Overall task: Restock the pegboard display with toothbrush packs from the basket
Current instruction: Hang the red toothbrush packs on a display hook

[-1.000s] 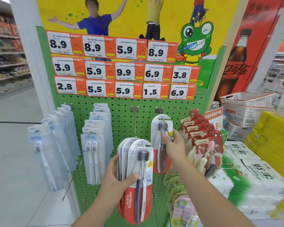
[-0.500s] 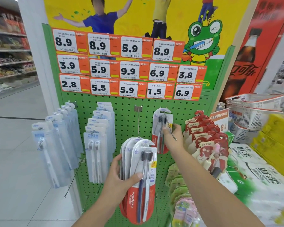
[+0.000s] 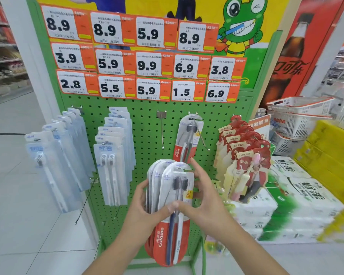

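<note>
both hands on the toothbrush stack, one pack hung

left hand (image 3: 145,213) grips a fanned stack of colgate packs (image 3: 168,211) low in front of the pegboard (image 3: 147,124), thumb across the front pack. right hand (image 3: 205,197) meets the stack at its right edge — thumb on the front pack, fingers spread behind it; a firm hold can't be told. one colgate pack (image 3: 187,139) hangs on a hook near the board's middle. bare hook (image 3: 162,132) just left of it. pale blue packs (image 3: 115,155) toward the left edge, red canban packs (image 3: 244,155) at the right edge. white baskets (image 3: 300,116) off right.
</note>
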